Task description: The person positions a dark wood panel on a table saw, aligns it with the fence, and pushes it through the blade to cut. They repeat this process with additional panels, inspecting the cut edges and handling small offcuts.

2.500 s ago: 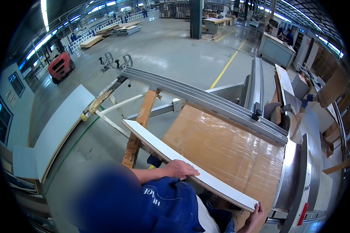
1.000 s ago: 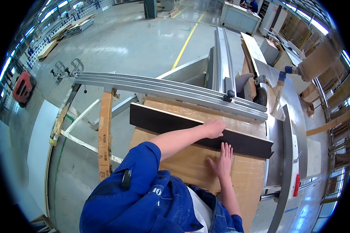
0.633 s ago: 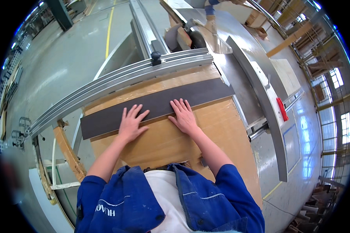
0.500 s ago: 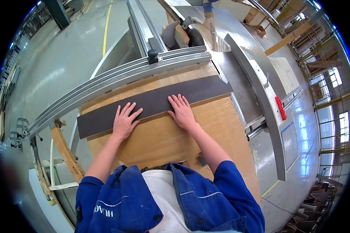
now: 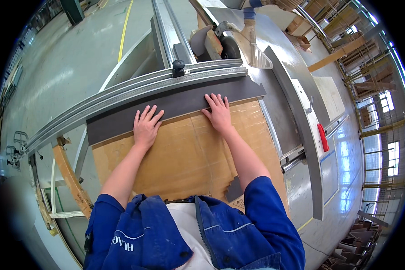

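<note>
A long dark grey board (image 5: 180,101) lies flat across the brown-covered sliding table (image 5: 175,157), its far edge up against the silver measuring fence (image 5: 121,93). Fingers spread, my left hand (image 5: 146,126) rests on the board's near edge, left of the middle. Further right, my right hand (image 5: 218,112) presses on the same near edge with its fingers stretched out. Neither hand is wrapped round anything. The board's right end has a small notch and reaches past the brown cover. A black knob (image 5: 178,68) stands on the fence.
Beyond the fence are the saw's blade housing (image 5: 229,47) and a clear dust hood (image 5: 258,58). A long grey rip fence (image 5: 301,126) with a red handle (image 5: 323,137) runs along the right. A small dark offcut (image 5: 234,190) lies near my right elbow.
Both hands have moved away from me with the board. The strip of brown cover between the board and the fence has closed up. The small offcut now shows more.
</note>
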The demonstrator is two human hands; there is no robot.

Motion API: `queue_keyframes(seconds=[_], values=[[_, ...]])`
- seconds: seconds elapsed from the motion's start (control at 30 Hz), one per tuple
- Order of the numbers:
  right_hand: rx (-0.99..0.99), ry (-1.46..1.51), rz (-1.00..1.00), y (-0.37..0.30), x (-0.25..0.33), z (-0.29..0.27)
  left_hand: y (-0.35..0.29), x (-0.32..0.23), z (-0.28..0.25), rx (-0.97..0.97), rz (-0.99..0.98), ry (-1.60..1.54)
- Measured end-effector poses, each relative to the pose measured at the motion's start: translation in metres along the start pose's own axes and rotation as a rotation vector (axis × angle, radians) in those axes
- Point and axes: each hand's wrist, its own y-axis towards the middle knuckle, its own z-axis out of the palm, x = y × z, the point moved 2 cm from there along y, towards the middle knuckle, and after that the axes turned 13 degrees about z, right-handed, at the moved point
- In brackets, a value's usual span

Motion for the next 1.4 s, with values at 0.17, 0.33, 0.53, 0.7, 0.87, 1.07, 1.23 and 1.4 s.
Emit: queue_keyframes(seconds=[0.17, 0.33, 0.53, 0.7, 0.87, 1.07, 1.23, 1.4], values=[[-0.024, 0.056, 0.025, 0.002, -0.007, -0.003, -0.002, -0.006, -0.001, -0.063, 0.017, 0.033], [-0.078, 0.117, 0.075, -0.003, -0.003, -0.004, -0.002, -0.003, -0.002, -0.138, 0.047, 0.022], [-0.128, 0.117, 0.119, -0.004, -0.003, -0.002, -0.001, 0.0, 0.003, -0.138, 0.068, 0.037], [-0.165, 0.1, 0.228, -0.002, -0.004, 0.001, -0.001, 0.002, 0.006, -0.11, 0.092, 0.069], [-0.183, 0.118, 0.321, -0.001, -0.007, 0.004, 0.001, 0.005, 0.012, -0.032, 0.124, 0.083], [-0.173, 0.221, 0.344, 0.006, -0.009, 0.014, 0.004, 0.007, 0.013, -0.015, 0.123, 0.096], [-0.161, 0.235, 0.287, 0.01, -0.014, 0.023, 0.006, 0.011, 0.018, -0.02, 0.125, 0.096], [-0.2, 0.294, 0.294, 0.013, -0.016, 0.029, 0.007, 0.017, 0.023, -0.034, 0.13, 0.063]])
